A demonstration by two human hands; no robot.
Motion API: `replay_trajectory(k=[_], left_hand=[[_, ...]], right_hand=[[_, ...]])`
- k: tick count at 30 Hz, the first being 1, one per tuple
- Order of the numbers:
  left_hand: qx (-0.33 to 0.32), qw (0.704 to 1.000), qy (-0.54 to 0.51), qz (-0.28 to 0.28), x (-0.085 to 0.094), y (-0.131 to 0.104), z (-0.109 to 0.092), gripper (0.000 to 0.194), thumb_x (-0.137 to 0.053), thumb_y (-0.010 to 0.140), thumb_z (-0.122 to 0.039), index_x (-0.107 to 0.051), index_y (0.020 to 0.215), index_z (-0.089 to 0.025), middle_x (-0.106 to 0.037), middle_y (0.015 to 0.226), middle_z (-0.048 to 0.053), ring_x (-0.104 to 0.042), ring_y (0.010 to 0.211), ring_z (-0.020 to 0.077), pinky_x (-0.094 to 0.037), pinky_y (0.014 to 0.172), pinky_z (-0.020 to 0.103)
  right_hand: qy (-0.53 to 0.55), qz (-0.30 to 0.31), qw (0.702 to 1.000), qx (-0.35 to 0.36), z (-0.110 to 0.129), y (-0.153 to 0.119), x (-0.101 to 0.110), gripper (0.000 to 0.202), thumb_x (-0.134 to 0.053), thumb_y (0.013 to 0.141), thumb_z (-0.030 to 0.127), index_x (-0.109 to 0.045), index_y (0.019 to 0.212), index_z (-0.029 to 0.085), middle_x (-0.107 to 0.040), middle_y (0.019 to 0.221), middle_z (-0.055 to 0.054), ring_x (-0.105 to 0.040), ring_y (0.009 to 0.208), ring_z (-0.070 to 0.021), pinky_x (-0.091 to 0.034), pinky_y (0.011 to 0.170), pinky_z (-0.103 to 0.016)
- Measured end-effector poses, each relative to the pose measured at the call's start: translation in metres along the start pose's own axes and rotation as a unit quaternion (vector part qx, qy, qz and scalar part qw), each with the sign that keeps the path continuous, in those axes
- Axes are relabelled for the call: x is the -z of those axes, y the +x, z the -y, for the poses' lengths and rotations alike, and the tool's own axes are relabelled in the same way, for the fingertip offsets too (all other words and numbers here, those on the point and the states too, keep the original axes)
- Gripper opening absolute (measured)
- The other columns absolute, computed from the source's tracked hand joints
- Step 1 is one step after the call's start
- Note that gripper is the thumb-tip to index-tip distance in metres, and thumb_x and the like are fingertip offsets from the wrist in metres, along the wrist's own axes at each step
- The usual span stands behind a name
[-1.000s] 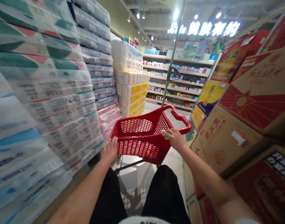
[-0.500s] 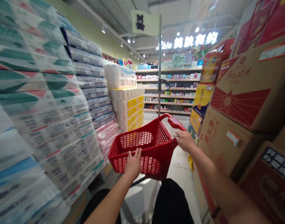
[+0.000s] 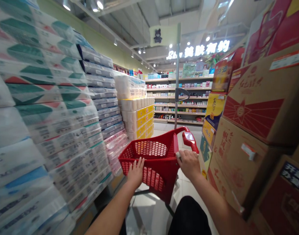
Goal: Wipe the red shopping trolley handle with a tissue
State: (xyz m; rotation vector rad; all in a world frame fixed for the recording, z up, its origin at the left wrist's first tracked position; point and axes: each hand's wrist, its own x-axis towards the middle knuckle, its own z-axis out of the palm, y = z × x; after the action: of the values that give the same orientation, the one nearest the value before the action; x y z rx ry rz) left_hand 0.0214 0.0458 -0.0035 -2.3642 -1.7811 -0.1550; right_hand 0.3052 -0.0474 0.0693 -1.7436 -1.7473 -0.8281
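Observation:
A red plastic shopping cart (image 3: 161, 178) with holes in its basket walls stands side-on before me, its handle end (image 3: 189, 138) to the right. Its basket looks bare inside. My left hand (image 3: 135, 173) rests with outstretched fingers on the near side, the fingertips over the rim. At the rear corner, just below the handle, my right hand (image 3: 189, 163) is closed around the cart's edge; its thumb and part of the grip are hidden. A tall grey pole (image 3: 178, 71) with a pale bear flag (image 3: 164, 36) rises behind the basket.
Stacked tissue packs (image 3: 53, 124) line the left side, with paper rolls (image 3: 137, 102) farther along. Cardboard cartons (image 3: 252, 111) and gift boxes (image 3: 215, 106) crowd close on the right. Shelves (image 3: 190, 94) of small goods stand across the aisle's far end. Tiled floor (image 3: 144, 213) runs underneath.
The cart has shifted and turned slightly, its handle end now lower in view. My right hand has come lower and leftward with it. My left hand remains on the near side.

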Motion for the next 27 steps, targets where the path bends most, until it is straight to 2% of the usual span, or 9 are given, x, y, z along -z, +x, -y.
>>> replay_trajectory(k=[3, 6, 9, 12, 16, 18, 20, 24, 27], left_hand=[[0.046, 0.995, -0.081, -0.020, 0.006, 0.011, -0.008, 0.062, -0.037, 0.087, -0.015, -0.033, 0.149, -0.015, -0.020, 0.158, 0.013, -0.029, 0.143, 0.0331, -0.030, 0.113, 0.054], [0.013, 0.967, -0.231, -0.106, 0.023, 0.015, -0.032, 0.053, -0.032, 0.095, -0.028, -0.039, 0.144, -0.010, -0.027, 0.156, 0.017, -0.029, 0.144, 0.0274, -0.031, 0.114, 0.049], [-0.042, 0.886, -0.433, -0.160, 0.050, 0.008, -0.056, 0.055, -0.022, 0.099, -0.037, -0.037, 0.145, -0.011, -0.040, 0.150, 0.015, -0.035, 0.141, 0.0198, -0.033, 0.115, 0.040], [-0.055, 0.794, -0.577, -0.185, 0.077, -0.003, -0.065, 0.057, -0.016, 0.100, -0.044, -0.039, 0.143, -0.014, -0.047, 0.146, 0.012, -0.044, 0.135, 0.0171, -0.036, 0.114, 0.038], [-0.081, 0.740, -0.635, -0.204, 0.098, -0.015, -0.054, 0.059, -0.014, 0.100, -0.048, -0.044, 0.139, -0.015, -0.053, 0.141, 0.013, -0.050, 0.130, 0.0180, -0.040, 0.111, 0.039], [-0.084, 0.742, -0.628, -0.216, 0.103, -0.019, -0.046, 0.059, -0.015, 0.100, -0.049, -0.043, 0.140, -0.015, -0.053, 0.141, 0.013, -0.051, 0.129, 0.0183, -0.041, 0.110, 0.039], [-0.076, 0.763, -0.600, -0.228, 0.106, -0.022, -0.040, 0.058, -0.017, 0.100, -0.049, -0.044, 0.140, -0.017, -0.052, 0.142, 0.012, -0.050, 0.130, 0.0184, -0.040, 0.110, 0.039], [-0.055, 0.832, -0.489, -0.257, 0.115, -0.029, -0.030, 0.056, -0.019, 0.100, -0.047, -0.044, 0.140, -0.017, -0.050, 0.144, 0.011, -0.045, 0.134, 0.0193, -0.036, 0.113, 0.041], [-0.077, 0.882, -0.373, -0.277, 0.122, -0.036, -0.025, 0.052, -0.021, 0.100, -0.042, -0.044, 0.141, -0.018, -0.046, 0.147, 0.011, -0.039, 0.138, 0.0202, -0.033, 0.113, 0.043]], right_hand=[[-0.002, 0.008, 1.000, 0.014, 0.029, 0.000, 0.001, 0.026, -0.040, 0.097, 0.028, -0.062, 0.105, 0.018, -0.062, 0.089, -0.011, -0.054, 0.084, -0.0257, -0.035, 0.084, -0.041], [0.014, 0.022, 0.999, 0.044, 0.062, 0.001, 0.006, 0.028, -0.039, 0.094, 0.020, -0.059, 0.114, 0.017, -0.064, 0.095, -0.013, -0.056, 0.084, -0.0255, -0.038, 0.081, -0.040], [0.072, 0.065, 0.991, 0.090, 0.089, 0.008, 0.017, 0.037, -0.040, 0.094, 0.018, -0.051, 0.129, 0.017, -0.063, 0.115, -0.015, -0.059, 0.095, -0.0259, -0.042, 0.084, -0.037], [0.177, 0.124, 0.971, 0.099, 0.098, 0.023, 0.031, 0.039, -0.039, 0.096, 0.021, -0.048, 0.134, 0.020, -0.063, 0.122, -0.010, -0.063, 0.095, -0.0218, -0.046, 0.082, -0.031], [0.274, 0.083, 0.955, 0.072, 0.085, 0.047, 0.040, 0.039, -0.037, 0.097, 0.019, -0.051, 0.134, 0.021, -0.060, 0.128, -0.007, -0.059, 0.110, -0.0193, -0.044, 0.094, -0.030], [0.263, 0.048, 0.961, 0.070, 0.077, 0.054, 0.038, 0.042, -0.037, 0.098, 0.020, -0.047, 0.139, 0.022, -0.054, 0.137, -0.007, -0.053, 0.120, -0.0201, -0.040, 0.103, -0.034], [0.231, 0.063, 0.966, 0.095, 0.076, 0.055, 0.032, 0.043, -0.037, 0.100, 0.028, -0.044, 0.142, 0.026, -0.049, 0.142, -0.005, -0.047, 0.126, -0.0220, -0.036, 0.107, -0.039], [0.208, 0.150, 0.952, 0.167, 0.094, 0.046, 0.018, 0.048, -0.034, 0.102, 0.042, -0.040, 0.146, 0.024, -0.042, 0.148, -0.006, -0.035, 0.136, -0.0242, -0.029, 0.112, -0.044], [0.207, 0.159, 0.950, 0.170, 0.118, 0.040, 0.014, 0.054, -0.035, 0.100, 0.044, -0.035, 0.148, 0.018, -0.039, 0.149, -0.010, -0.032, 0.138, -0.0254, -0.025, 0.114, -0.045]])
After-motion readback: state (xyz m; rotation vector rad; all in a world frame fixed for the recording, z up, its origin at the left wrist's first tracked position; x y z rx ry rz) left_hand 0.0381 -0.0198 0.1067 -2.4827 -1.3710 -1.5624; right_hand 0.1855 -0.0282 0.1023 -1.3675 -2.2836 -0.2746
